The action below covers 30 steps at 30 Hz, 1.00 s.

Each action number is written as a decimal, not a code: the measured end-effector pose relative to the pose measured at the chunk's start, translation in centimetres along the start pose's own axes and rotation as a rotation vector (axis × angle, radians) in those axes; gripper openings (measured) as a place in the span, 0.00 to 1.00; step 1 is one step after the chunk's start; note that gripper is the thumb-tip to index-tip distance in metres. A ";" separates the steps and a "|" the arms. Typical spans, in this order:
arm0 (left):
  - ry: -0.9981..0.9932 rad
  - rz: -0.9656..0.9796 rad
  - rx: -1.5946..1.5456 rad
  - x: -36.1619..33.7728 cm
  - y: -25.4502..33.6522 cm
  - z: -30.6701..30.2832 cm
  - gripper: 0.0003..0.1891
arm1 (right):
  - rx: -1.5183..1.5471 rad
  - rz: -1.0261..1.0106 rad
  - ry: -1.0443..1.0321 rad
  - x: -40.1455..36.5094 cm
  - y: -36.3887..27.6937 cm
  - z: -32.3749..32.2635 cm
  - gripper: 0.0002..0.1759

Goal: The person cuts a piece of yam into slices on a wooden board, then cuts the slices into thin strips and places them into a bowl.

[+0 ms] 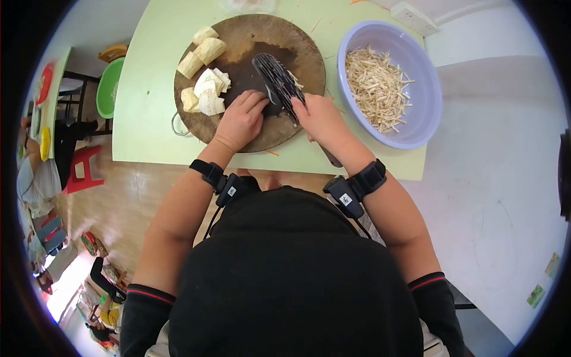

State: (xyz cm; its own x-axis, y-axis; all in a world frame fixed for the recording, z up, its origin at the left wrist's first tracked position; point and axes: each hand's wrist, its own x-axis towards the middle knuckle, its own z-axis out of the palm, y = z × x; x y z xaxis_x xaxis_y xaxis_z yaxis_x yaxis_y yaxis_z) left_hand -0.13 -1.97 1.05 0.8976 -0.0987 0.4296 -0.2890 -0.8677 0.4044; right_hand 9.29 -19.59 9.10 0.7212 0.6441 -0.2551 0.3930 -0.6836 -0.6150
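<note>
A dark cleaver (278, 80) stands over the round wooden chopping board (247, 33), and my right hand (318, 116) is closed round it, its handle end showing below the palm. My left hand (242, 119) presses its closed fingertips on the board just left of the blade, against a pale piece partly hidden under them. Pale slices (209, 92) lie left of the blade, beyond my left hand. Thick peeled chunks (209, 51) rest at the board's upper left. A few cut strips show along the blade's right side.
Right of the board, a lilac basin (428, 89) holds many pale strips (377, 89). A metal ring (178, 125) hangs from the board's left edge. A power strip (413, 19) sits at the table's far right corner. At left are a red stool (83, 171), a green basin (109, 89) and other people.
</note>
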 end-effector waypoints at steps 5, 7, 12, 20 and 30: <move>0.019 -0.005 -0.020 0.1 0.1 0.1 0.17 | 0.489 0.121 0.032 -2.1 -0.5 -3.0 0.21; 0.021 0.000 -0.026 0.1 0.1 0.0 0.16 | 0.517 0.125 0.059 -3.2 -0.5 -4.1 0.21; 0.046 -0.075 -0.052 0.2 0.2 0.1 0.14 | 0.595 0.118 0.144 -5.0 1.2 -5.9 0.21; -0.034 0.022 -0.058 4.1 -0.1 -1.0 0.26 | 0.853 0.221 0.388 -8.0 4.6 -8.1 0.17; -0.508 0.131 0.013 9.3 -2.7 0.5 0.14 | 0.885 0.286 0.753 -11.8 5.7 -9.6 0.15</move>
State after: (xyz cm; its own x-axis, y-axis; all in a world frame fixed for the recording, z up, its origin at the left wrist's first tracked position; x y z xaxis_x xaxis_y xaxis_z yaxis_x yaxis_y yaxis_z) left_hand 9.16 -0.77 3.48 0.9035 -0.4277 0.0285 -0.4080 -0.8379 0.3626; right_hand 8.46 -34.42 15.72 0.9875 -0.0575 -0.1468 -0.1522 -0.1052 -0.9827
